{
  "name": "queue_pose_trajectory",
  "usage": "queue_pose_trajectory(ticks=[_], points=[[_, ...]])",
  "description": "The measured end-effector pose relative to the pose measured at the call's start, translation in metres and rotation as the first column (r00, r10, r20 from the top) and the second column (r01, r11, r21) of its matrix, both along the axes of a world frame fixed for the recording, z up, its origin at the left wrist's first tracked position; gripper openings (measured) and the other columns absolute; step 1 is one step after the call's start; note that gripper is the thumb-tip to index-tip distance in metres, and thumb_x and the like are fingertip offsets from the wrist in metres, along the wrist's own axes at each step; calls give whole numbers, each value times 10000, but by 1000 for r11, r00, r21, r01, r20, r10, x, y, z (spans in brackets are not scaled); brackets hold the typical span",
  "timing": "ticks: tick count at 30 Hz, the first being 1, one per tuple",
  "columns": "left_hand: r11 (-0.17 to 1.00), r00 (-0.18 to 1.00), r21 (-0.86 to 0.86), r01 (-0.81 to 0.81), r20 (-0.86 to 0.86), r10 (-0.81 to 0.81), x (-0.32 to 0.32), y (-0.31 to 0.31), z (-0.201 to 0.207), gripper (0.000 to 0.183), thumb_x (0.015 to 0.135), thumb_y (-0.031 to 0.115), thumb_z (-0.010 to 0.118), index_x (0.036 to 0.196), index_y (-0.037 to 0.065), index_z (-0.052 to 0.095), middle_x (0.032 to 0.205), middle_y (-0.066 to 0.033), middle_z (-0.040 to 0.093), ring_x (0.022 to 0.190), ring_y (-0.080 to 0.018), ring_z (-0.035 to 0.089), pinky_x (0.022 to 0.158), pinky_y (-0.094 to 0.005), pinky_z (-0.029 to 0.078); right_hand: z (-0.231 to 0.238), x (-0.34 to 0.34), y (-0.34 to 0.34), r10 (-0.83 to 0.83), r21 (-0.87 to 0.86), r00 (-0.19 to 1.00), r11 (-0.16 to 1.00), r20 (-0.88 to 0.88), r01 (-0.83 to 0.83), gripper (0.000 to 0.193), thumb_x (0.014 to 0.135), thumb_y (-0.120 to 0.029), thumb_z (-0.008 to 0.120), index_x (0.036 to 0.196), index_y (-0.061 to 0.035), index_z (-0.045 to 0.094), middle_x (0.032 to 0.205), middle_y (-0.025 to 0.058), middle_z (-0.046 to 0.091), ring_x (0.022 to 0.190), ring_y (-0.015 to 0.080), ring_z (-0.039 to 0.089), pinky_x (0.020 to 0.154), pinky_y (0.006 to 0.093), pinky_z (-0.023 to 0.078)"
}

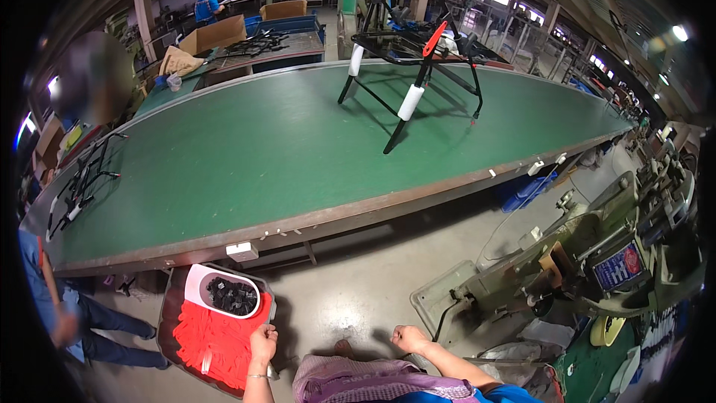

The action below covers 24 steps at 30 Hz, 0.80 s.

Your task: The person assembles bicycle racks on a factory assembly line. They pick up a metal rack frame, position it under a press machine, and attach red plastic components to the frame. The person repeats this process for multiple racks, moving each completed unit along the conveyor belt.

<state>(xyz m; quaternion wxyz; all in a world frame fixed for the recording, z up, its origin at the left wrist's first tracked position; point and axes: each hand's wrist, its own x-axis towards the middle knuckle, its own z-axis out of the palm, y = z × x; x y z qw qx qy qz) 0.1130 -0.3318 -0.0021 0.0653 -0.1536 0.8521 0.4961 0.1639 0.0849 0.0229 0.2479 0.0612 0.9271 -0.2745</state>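
My left hand (263,345) hangs with its fingers curled beside the right rim of a grey bin (270,306); nothing shows in it. In the bin lie many red plastic pieces (212,339) and a white oval tub (195,283) of small black parts (232,296). To the right, my right hand (410,338) is loosely closed above the floor, with nothing visible in it. A black metal tube frame (414,60) with white sleeves and a red lever (434,39) stands on the green table (246,134), beyond the reach of both hands.
More black frame parts (82,179) lie at the table's left end. A person in blue (82,321) stands at the left, near the bin. Green machinery (567,261) fills the right side. Cardboard boxes (216,33) sit behind the table; another person (208,7) is farther back.
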Motion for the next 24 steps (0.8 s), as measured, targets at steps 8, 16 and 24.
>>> queue_pose_trajectory(ticks=[8, 16, 24], points=[[980, 980, -41, 197, 25, -196, -15, 7, -17, 167, 814, 57, 607, 960, -5, 661, 708, -99, 632, 645, -174, 597, 649, -295, 497, 1, 10, -7, 13, 48, 993, 999, 118, -19, 275, 816, -368, 619, 903, -110, 649, 872, 147, 682, 873, 333, 648, 784, 422, 505], [984, 983, -36, 172, 73, -169, -19, 22, -15, 209, 799, 99, 636, 988, 12, 657, 742, -98, 645, 680, -181, 613, 675, -307, 500, 0, -33, -4, 190, 47, 964, 978, 187, -202, 302, 812, -386, 612, 955, -122, 650, 940, 127, 685, 905, 318, 646, 795, 404, 505], [942, 938, -213, 259, 289, -193, 6, 35, 14, 266, 779, 200, 604, 1019, 103, 669, 983, -136, 681, 960, -322, 636, 829, -410, 501, 13, -120, -16, 235, 8, 969, 972, 80, -236, 270, 811, -339, 606, 918, -97, 663, 897, 154, 686, 898, 353, 645, 804, 431, 507]])
